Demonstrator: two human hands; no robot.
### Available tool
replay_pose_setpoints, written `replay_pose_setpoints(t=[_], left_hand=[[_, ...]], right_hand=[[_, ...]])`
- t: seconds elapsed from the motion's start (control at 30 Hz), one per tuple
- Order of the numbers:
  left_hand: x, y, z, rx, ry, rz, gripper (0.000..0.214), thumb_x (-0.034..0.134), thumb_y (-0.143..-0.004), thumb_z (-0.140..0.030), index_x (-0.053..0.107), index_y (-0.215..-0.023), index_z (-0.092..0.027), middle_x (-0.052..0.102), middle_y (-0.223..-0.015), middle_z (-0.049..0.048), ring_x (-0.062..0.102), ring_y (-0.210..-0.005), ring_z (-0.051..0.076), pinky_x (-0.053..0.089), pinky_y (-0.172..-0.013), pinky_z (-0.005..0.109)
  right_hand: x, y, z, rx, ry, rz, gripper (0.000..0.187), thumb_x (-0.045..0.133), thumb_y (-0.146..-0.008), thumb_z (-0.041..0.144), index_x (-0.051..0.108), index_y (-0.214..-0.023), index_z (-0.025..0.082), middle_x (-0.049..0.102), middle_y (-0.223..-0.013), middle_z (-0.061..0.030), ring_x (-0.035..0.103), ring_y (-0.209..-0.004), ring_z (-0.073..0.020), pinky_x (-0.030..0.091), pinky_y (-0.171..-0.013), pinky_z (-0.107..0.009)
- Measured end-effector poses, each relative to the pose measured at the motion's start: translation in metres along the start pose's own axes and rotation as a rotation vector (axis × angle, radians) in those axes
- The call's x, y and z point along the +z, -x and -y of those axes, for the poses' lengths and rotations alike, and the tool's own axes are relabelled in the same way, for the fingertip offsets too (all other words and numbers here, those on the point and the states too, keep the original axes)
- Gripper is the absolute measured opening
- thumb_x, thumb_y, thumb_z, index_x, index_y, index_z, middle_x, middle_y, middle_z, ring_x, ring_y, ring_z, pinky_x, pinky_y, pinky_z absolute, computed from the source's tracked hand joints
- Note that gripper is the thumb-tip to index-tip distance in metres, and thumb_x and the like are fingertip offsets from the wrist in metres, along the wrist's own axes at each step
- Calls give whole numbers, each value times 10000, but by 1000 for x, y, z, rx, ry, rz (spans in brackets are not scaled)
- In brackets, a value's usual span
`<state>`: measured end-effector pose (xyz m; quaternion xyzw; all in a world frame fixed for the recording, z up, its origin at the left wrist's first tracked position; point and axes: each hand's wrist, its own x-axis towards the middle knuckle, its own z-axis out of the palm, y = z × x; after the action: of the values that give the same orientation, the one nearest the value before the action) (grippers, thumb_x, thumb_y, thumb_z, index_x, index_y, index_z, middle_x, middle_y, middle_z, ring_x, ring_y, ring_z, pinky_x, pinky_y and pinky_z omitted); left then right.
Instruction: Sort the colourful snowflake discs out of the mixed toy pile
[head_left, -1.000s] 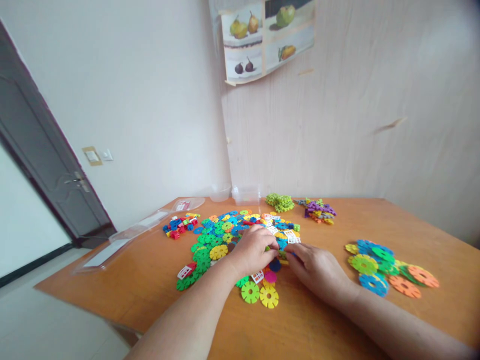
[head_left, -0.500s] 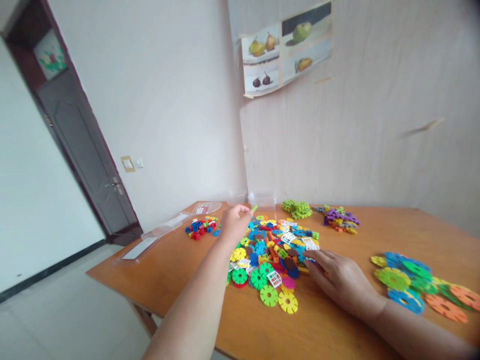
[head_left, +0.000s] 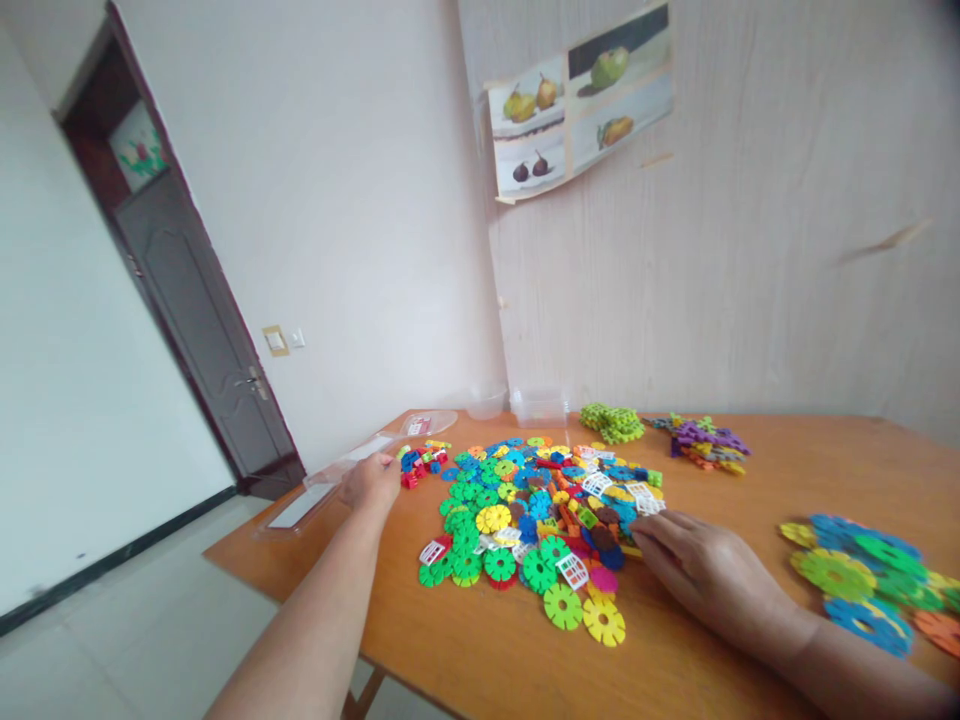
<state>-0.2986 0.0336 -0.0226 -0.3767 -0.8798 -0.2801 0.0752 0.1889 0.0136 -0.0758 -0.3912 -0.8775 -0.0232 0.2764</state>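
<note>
My left hand [head_left: 373,480] reaches over the table's left side, beside a small pile of red, blue and yellow building bricks [head_left: 424,462]. Its fingers are pinched together, and whatever lies between them is hidden. My right hand [head_left: 697,565] rests at the right edge of the big mixed pile of plastic pieces, fingers loosely stretched and touching that edge. A white window-shaped piece [head_left: 646,498] lies against its fingertips. In the pile are green notched discs [head_left: 499,565], yellow notched discs [head_left: 604,621] and another white window piece [head_left: 573,570].
Lime-green interlocking pieces [head_left: 611,423] and a purple, orange and grey heap [head_left: 706,443] sit at the back. More notched discs [head_left: 836,575] lie at the right. Clear plastic containers [head_left: 541,408] stand by the wall; clear lids [head_left: 304,508] line the left edge of the wooden table [head_left: 480,655].
My left hand has moved left from above the mixed pile, where it held a small lime-green piece, to beside the bricks. My right hand stays at the pile's edge. The view has shifted slightly.
</note>
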Motion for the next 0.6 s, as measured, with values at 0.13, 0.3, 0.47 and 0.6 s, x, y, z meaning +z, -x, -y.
replay_pose_setpoints(t=[0.13, 0.3, 0.47, 0.6], left_hand=[[11, -1, 9, -67, -46, -1, 355, 553, -826, -534, 787, -963, -304, 779, -936, 70, 683, -927, 313, 459, -707, 352], [14, 2, 2, -43, -84, 8, 357, 545, -818, -546, 793, -923, -312, 775, -979, 83, 668, -975, 337, 467, -743, 388], [10, 4, -3, -23, -111, 15, 396, 520, -821, -590, 789, -934, -323, 754, -1072, 100, 635, -1062, 375, 469, -800, 450], [13, 2, -3, -41, -96, 28, 477, 445, -858, -622, 779, -986, -308, 745, -1099, 116, 640, -1055, 381, 473, -796, 451]], right_hand=[[1, 1, -3, 2, 2, 16, 341, 358, -1033, 389, 659, -973, 241, 687, -872, -58, 661, -763, -186, 502, -691, -304], [-1, 0, -2, 8, 4, 19, 333, 361, -1032, 394, 659, -1000, 249, 693, -880, -58, 663, -752, -179, 508, -685, -291], [-3, 0, 0, 11, -8, 13, 324, 372, -1029, 386, 663, -1001, 248, 699, -884, -56, 664, -747, -177, 516, -697, -288], [-3, 1, 0, 10, -24, 8, 306, 392, -1024, 377, 671, -1007, 254, 706, -886, -54, 667, -746, -173, 518, -709, -281]])
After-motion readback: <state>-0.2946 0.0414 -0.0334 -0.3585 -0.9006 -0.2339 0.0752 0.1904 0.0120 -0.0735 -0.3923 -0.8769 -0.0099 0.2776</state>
